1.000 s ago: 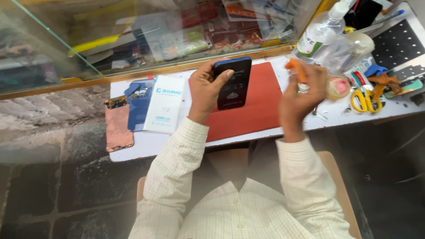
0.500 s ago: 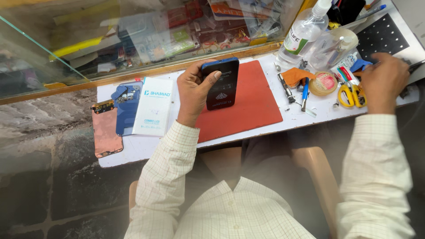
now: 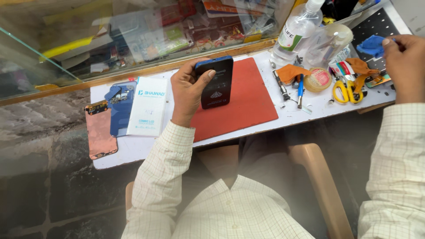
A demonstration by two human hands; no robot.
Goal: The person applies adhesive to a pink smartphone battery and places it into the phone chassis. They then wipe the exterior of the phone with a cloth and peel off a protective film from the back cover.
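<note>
Your left hand (image 3: 188,90) grips the dark, blue-edged rectangular smartphone (image 3: 215,82) by its edges: rigid, slippery, fragile. Your right hand (image 3: 405,66) fingers pinch the soft blue cloth (image 3: 371,45).

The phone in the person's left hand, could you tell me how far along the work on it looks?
Done: the phone looks in one piece, with loose parts left of the red mat. In hand: the left hand holds it above the mat; the right hand pinches a blue cloth. Left: the cloth has not reached the phone.

I am seeing my left hand (image 3: 188,90) and right hand (image 3: 405,66) wearing nothing; long cream sleeves with fine checks are covering both arms, matching the buttoned shirt.
</note>
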